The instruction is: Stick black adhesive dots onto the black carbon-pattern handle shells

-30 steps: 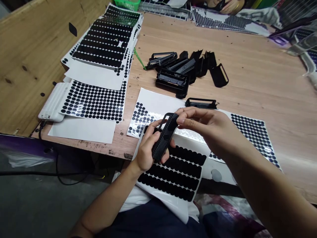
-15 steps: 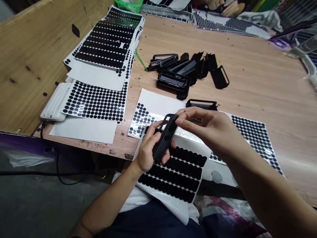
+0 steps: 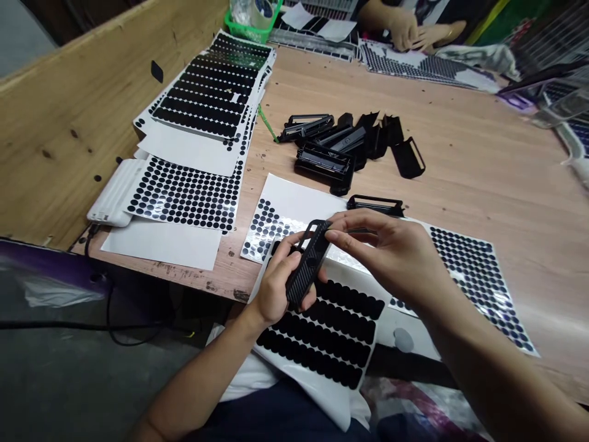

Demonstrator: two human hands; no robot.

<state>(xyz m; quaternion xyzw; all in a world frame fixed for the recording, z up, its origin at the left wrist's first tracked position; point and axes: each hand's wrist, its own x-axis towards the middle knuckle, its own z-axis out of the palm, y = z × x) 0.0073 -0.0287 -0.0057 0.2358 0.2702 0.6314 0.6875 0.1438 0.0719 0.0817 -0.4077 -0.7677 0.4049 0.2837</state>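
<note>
My left hand (image 3: 275,287) is wrapped round a long black plastic part (image 3: 307,266) with a ribbed, carbon-look face, held tilted above the table edge. The fingertips of my right hand (image 3: 385,250) are pinched together at the part's upper end. Whether they hold a sticker I cannot make out. Under both hands lies a white sheet of black oval stickers (image 3: 329,325), hanging over the table's front edge. A sheet of round black dots (image 3: 271,222) lies just behind it.
A pile of black plastic parts (image 3: 346,144) sits mid-table, with one more part (image 3: 375,204) just beyond my right hand. Stacks of sticker sheets (image 3: 197,141) cover the left side, over a white device (image 3: 113,193). Another dot sheet (image 3: 478,270) lies right. Another person's hands (image 3: 414,34) work at the far edge.
The view has tipped down and back a little, so everything on the table sits lower in the picture. My hands keep the same hold on the black part.
</note>
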